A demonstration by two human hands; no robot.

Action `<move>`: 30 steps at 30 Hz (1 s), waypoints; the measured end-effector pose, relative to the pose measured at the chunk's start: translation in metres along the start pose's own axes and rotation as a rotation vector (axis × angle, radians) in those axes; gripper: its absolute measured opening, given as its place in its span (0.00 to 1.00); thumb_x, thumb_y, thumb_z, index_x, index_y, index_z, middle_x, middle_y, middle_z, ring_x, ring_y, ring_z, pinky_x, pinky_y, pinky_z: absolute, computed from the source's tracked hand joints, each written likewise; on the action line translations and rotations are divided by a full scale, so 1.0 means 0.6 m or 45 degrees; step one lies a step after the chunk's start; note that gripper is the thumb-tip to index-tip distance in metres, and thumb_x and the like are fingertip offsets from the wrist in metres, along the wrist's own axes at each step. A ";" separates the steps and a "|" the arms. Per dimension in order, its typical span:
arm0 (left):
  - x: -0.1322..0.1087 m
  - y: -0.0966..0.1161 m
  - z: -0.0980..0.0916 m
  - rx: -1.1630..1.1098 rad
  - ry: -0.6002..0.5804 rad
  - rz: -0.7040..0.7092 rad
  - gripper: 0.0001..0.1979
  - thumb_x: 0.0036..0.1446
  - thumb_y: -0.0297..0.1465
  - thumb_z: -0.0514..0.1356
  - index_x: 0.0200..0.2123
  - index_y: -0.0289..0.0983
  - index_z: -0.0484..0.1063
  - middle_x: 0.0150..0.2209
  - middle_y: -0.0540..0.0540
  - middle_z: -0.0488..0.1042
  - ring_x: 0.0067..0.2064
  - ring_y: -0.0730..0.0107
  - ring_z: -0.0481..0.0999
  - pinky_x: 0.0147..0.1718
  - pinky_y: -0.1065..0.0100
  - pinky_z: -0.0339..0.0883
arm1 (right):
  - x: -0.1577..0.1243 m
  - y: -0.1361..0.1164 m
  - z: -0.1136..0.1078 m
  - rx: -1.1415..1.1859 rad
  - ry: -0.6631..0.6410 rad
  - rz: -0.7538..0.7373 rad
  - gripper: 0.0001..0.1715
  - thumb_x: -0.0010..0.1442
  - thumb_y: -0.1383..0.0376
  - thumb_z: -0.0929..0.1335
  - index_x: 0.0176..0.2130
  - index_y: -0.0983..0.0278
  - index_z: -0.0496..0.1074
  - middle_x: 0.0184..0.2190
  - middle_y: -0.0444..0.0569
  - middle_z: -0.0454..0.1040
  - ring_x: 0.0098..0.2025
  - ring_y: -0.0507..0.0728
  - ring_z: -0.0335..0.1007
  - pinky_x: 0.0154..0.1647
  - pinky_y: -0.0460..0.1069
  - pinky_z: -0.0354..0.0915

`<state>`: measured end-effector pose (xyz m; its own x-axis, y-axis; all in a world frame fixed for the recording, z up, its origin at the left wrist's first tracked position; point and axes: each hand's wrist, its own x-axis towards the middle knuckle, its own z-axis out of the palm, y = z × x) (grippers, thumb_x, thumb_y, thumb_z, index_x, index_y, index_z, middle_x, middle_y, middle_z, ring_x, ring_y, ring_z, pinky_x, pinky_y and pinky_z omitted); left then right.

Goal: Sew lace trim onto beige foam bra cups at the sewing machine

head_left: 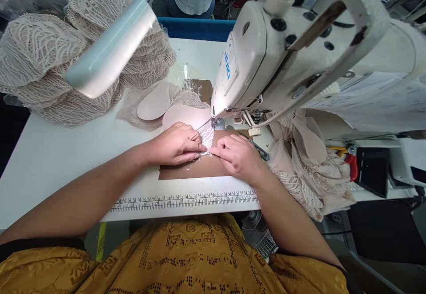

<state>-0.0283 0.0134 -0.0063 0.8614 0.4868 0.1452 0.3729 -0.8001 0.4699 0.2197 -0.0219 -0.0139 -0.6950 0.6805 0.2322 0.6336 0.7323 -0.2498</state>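
My left hand [178, 144] lies on a small piece of white lace [207, 137], fingers closed together and pressing it to the brown plate [186, 170] of the sewing table. My right hand [238, 154] pinches the near edge of the same lace, fingertips meeting those of the left. The lace runs up under the needle area [215, 123] of the white sewing machine [266, 59]. A beige padded cup [186, 115] lies just behind my left hand, attached to the lace.
A heap of lace cups [40, 63] fills the back left, under a pale lamp head [111, 48]. Another beige cup [155, 103] lies behind. Small snips [259, 150] rest right of my right hand. Lace pieces [309, 170] hang off the right. A ruler strip [183, 201] lines the table's near edge.
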 end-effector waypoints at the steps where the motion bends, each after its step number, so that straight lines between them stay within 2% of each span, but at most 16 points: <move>1: 0.000 0.000 0.001 0.015 -0.003 0.007 0.14 0.65 0.36 0.55 0.48 0.43 0.77 0.41 0.44 0.77 0.42 0.63 0.73 0.45 0.60 0.59 | 0.000 0.000 -0.001 0.007 -0.001 0.000 0.17 0.61 0.72 0.64 0.44 0.59 0.78 0.32 0.47 0.72 0.34 0.55 0.59 0.35 0.50 0.54; 11: 0.001 0.003 0.003 0.113 -0.052 0.063 0.15 0.67 0.36 0.52 0.51 0.46 0.76 0.37 0.44 0.75 0.37 0.65 0.69 0.40 0.61 0.57 | 0.000 -0.005 -0.006 0.146 0.079 0.081 0.18 0.58 0.75 0.63 0.41 0.61 0.78 0.32 0.46 0.74 0.34 0.54 0.65 0.38 0.50 0.58; 16: -0.001 0.006 0.002 0.172 -0.061 0.090 0.16 0.67 0.37 0.51 0.50 0.46 0.76 0.34 0.44 0.73 0.36 0.64 0.68 0.38 0.61 0.56 | 0.003 -0.010 -0.002 0.068 0.045 0.033 0.17 0.60 0.74 0.63 0.42 0.61 0.78 0.32 0.47 0.73 0.34 0.55 0.63 0.36 0.50 0.56; 18: 0.000 0.007 -0.002 0.156 -0.046 0.088 0.16 0.67 0.37 0.51 0.48 0.44 0.77 0.36 0.43 0.74 0.37 0.64 0.68 0.38 0.61 0.58 | 0.003 -0.011 -0.001 0.016 0.011 0.013 0.17 0.60 0.74 0.64 0.44 0.61 0.77 0.32 0.47 0.73 0.34 0.55 0.61 0.36 0.50 0.54; 23: 0.014 0.007 -0.006 0.156 0.067 0.047 0.17 0.68 0.34 0.50 0.51 0.36 0.74 0.51 0.38 0.74 0.45 0.61 0.71 0.44 0.62 0.64 | 0.001 -0.013 0.000 -0.029 0.000 -0.008 0.16 0.60 0.73 0.64 0.43 0.63 0.77 0.33 0.48 0.74 0.35 0.56 0.59 0.37 0.50 0.54; 30: 0.029 0.004 0.008 0.445 0.057 -0.031 0.19 0.69 0.34 0.48 0.54 0.32 0.72 0.57 0.38 0.71 0.43 0.59 0.72 0.42 0.59 0.65 | 0.000 -0.012 0.002 -0.059 0.088 -0.045 0.14 0.58 0.74 0.64 0.40 0.64 0.77 0.33 0.48 0.74 0.35 0.56 0.59 0.37 0.50 0.54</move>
<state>-0.0109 0.0181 -0.0065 0.8375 0.5161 0.1792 0.4957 -0.8558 0.1481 0.2145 -0.0272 -0.0134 -0.6929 0.6532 0.3052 0.6252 0.7552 -0.1970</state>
